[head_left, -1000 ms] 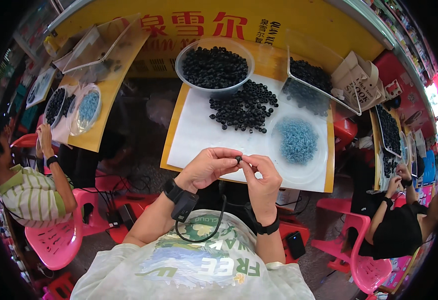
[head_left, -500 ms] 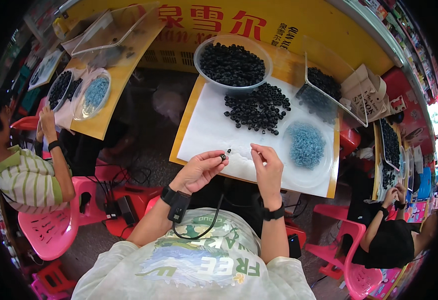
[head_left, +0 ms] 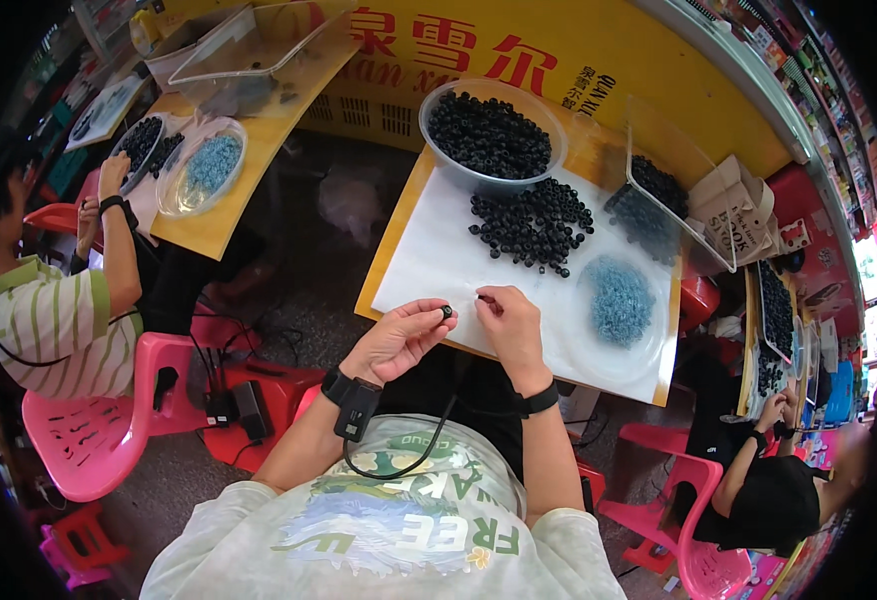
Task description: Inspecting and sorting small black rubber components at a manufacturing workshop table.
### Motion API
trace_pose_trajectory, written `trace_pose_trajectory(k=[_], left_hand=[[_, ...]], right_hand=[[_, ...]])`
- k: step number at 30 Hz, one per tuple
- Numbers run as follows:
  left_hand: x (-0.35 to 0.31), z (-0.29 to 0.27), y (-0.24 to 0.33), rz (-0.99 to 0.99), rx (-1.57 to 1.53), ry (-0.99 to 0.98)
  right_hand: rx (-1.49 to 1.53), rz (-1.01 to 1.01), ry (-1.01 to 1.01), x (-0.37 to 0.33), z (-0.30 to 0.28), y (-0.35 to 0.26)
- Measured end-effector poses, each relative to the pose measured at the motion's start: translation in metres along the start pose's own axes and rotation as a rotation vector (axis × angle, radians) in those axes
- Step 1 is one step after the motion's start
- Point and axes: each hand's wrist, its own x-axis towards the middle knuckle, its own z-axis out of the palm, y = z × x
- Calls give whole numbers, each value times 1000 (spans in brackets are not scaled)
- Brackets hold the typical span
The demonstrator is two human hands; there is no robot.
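My left hand (head_left: pixel 395 342) pinches a small black bead (head_left: pixel 447 312) between thumb and forefinger, over the near edge of a white sheet (head_left: pixel 421 262). Just to its right is my right hand (head_left: pixel 515 330), thumb and forefinger pressed together. Whatever its fingertips hold, if anything, is too small to make out. A gap separates the two hands. Beyond them, a loose pile of black beads (head_left: pixel 531 226) lies on the sheet. Small light-blue pieces (head_left: pixel 619 300) are heaped to the right.
A clear bowl (head_left: pixel 489 184) of black beads stands behind the pile. At the right rear is a clear box (head_left: pixel 681 222) with more beads, beside a beige paper bag (head_left: pixel 734 205). People sit at neighbouring tables on both sides, on pink chairs (head_left: pixel 94 430).
My right hand has come left, closer to my left hand. A tiny dark piece that showed between the hands no longer shows. The whole view has shifted slightly.
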Motion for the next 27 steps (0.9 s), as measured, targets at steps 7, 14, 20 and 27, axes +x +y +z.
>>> trace_pose_trajectory(k=[7,14,20,27], left_hand=[[-14,9,-15,-7,20,-26],[-23,13,-20,14,67,-72],[-28,20,-21,19,90,-107],[-26,18,-23,38,149,-120]], right_hand=[[932,456,47,-42,-15,-14],[920,361,17,-66,-24,-49],[630,219,93,-73,-22,-70],[492,173,150,-76,-16,-70]])
